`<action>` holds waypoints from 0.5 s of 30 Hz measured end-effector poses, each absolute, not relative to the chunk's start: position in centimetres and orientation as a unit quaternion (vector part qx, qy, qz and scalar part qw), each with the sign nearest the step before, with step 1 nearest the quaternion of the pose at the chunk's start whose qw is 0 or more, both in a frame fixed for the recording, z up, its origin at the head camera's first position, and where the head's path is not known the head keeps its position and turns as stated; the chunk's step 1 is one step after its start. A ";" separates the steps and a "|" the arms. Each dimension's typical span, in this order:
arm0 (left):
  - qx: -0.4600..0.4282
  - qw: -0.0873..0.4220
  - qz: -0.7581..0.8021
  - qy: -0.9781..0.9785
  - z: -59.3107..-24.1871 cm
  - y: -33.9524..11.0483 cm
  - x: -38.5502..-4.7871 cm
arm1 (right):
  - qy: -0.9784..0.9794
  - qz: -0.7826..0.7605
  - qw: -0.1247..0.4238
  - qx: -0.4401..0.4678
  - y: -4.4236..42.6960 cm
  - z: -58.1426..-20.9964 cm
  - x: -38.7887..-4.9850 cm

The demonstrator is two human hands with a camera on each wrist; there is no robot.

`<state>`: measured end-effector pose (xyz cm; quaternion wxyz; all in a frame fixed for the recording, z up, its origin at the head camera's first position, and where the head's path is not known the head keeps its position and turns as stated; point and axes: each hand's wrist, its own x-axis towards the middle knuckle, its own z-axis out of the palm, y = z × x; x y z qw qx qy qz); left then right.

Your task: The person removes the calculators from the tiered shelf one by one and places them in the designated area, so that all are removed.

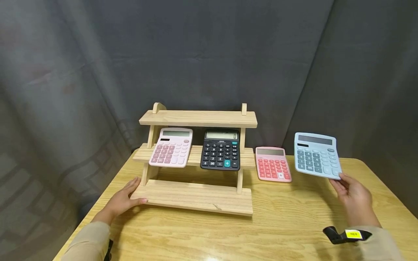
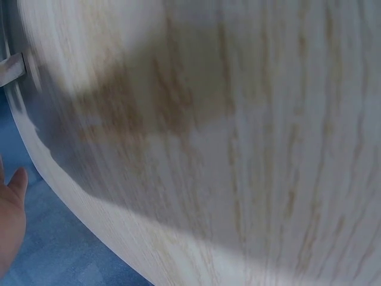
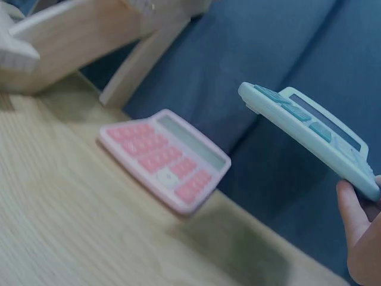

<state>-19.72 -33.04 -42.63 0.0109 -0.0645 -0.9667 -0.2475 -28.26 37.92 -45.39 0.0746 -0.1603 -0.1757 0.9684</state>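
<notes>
My right hand (image 1: 356, 197) pinches the light blue calculator (image 1: 316, 156) by its lower right corner, holding it tilted above the table; in the right wrist view this hand (image 3: 364, 238) is under one end of the calculator (image 3: 309, 134). Against the left end of the wooden rack's bottom shelf (image 1: 196, 195) rests my left hand (image 1: 121, 200), fingers extended and thumb at the front corner. On the middle shelf (image 1: 196, 156) lean a light pink calculator (image 1: 172, 148) and a black one (image 1: 220, 149). A coral-pink calculator (image 1: 273, 165) is right of the rack.
The rack's top shelf (image 1: 199, 117) bears nothing. A wooden table (image 1: 183, 235) carries the rack, and a dark grey curtain (image 1: 209, 54) hangs behind it. In the left wrist view, blurred wood grain (image 2: 238, 149) fills most of the picture.
</notes>
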 end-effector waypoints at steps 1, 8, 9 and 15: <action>-0.064 0.009 -0.248 -0.966 -42.7 -33.0 -19.8 | -0.175 0.966 0.075 -0.174 37.5 -44.8 -27.7; -0.057 0.006 -0.251 -0.966 -42.8 -32.7 -19.8 | -0.212 0.949 0.072 -0.223 33.7 -40.5 -23.7; -0.058 0.006 -0.251 -0.966 -42.8 -32.7 -19.7 | -0.219 0.947 0.074 -0.223 33.6 -40.3 -23.6; -0.057 0.003 -0.249 -0.967 -42.9 -32.7 -19.8 | -0.237 0.949 0.060 -0.197 34.0 -41.3 -23.8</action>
